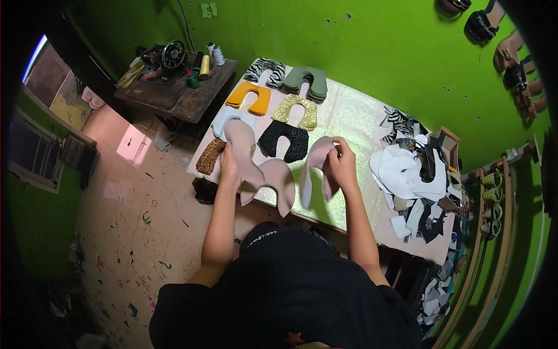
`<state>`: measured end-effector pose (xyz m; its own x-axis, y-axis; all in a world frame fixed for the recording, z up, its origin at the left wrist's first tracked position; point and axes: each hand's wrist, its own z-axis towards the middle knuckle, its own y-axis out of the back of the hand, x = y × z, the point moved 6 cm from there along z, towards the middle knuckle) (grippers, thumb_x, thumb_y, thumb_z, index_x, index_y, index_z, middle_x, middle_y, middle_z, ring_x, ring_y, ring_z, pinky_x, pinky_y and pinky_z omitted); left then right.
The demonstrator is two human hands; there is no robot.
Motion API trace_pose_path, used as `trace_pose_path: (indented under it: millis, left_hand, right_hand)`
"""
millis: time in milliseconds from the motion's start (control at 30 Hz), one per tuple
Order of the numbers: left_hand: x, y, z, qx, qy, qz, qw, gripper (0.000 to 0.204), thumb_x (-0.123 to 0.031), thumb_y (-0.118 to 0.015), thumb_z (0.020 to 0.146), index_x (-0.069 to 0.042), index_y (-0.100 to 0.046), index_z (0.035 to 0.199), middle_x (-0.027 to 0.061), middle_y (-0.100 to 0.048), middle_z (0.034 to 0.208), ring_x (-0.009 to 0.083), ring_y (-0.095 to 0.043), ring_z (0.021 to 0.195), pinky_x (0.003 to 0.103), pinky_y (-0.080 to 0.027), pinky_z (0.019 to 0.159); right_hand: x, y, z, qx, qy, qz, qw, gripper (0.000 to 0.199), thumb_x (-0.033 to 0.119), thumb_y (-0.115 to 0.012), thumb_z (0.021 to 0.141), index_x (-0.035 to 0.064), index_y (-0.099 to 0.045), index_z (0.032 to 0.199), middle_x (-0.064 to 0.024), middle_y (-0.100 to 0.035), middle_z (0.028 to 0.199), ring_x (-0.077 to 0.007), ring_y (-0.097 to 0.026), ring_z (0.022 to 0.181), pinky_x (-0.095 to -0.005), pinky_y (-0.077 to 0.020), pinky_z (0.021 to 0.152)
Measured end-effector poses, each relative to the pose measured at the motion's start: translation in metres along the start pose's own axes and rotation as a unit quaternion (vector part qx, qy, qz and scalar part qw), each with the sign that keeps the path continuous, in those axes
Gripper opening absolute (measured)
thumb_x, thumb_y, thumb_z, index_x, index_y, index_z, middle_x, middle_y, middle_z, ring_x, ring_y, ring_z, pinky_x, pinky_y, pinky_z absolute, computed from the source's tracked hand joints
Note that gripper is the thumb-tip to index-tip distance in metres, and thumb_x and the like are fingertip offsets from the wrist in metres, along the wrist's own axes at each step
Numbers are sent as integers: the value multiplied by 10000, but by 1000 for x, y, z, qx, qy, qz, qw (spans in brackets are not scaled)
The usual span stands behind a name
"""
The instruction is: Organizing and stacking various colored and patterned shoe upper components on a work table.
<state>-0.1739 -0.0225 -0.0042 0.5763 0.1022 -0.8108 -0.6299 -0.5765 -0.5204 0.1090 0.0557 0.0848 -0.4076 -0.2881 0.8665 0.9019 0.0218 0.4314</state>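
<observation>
While the left hand (228, 166) is pressing one pink cutout (256, 168) flat on the desk (349, 116), the right hand (342, 166) is pinching another pink piece (314, 168) in closed fingers.

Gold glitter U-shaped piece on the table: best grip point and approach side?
Grip one leg tip of the gold glitter piece, coming from the person's side. It lies flat with its arch toward the wall and both legs pointing back at the person, ends free; the black piece sits just below, so lift the outer, right-hand leg, probably by pinching its edge.
</observation>
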Motion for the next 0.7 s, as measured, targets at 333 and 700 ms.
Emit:
trace_pose_path:
  millis: [333,700]
  left_hand:
    - [-40,55,1,72,-87,168,979,88,-47,-540,843,-68,-470,891,10,-557,819,74,-506,737,193,-393,680]
    - [-48,59,-16,162,24,245,956,176,-164,-448,850,-59,-573,914,-26,-454,665,62,-398,556,186,-347,514]
  right_hand:
    - [-13,-97,-21,250,-65,-3,966,208,209,-594,769,2,-576,769,-133,-594,647,-211,-578,580,-320,-451,573]
    - [-72,-144,-30,185,-140,106,967,168,200,-580,817,35,-548,818,-23,-554,644,-80,-481,547,-241,-398,513]
